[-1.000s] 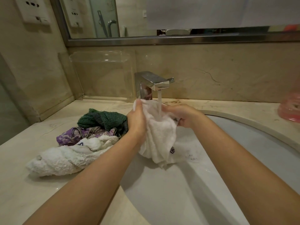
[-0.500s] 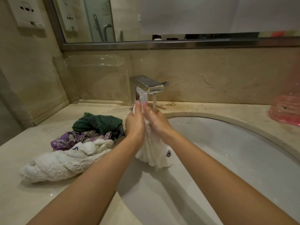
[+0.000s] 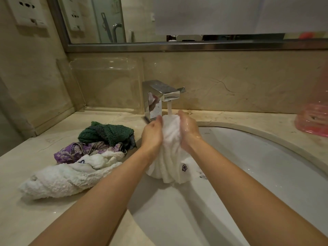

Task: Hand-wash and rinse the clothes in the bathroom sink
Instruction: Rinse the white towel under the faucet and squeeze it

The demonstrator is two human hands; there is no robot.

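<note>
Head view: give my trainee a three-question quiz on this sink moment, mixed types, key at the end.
1. True or false: water from the faucet lands on the white cloth.
2. Which item lies farthest back in the counter pile? A) green cloth B) purple cloth C) white towel
3. Fill in: the left hand and right hand bunch the cloth over the ____.

Key: 1 true; 2 A; 3 sink.
</note>
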